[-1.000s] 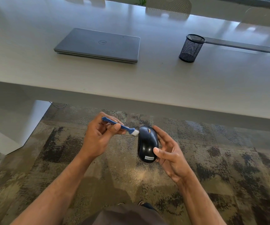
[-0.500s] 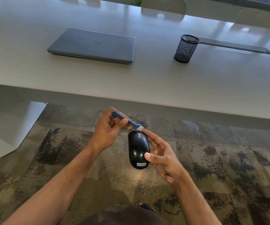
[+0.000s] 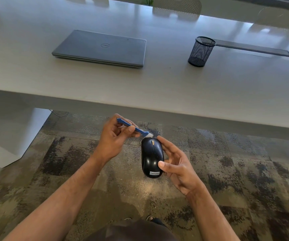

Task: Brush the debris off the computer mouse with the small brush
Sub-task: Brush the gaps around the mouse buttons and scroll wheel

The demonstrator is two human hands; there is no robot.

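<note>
Right hand [image 3: 178, 164] clamped round Lenovo mouse [image 3: 151, 157], left hand [image 3: 116, 138] pinching blue brush [image 3: 136, 129]: bristles at mouse's 12 o'clock, best flicked lightly outward, mouse steady.

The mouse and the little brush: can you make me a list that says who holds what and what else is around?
left hand: holds the small blue brush by its handle
right hand: holds the black mouse, thumb on top
bristles: white, at the mouse's front end, near the scroll wheel
where: in the air over the carpet, in front of the table
on the table: closed grey laptop, black mesh cup
</note>
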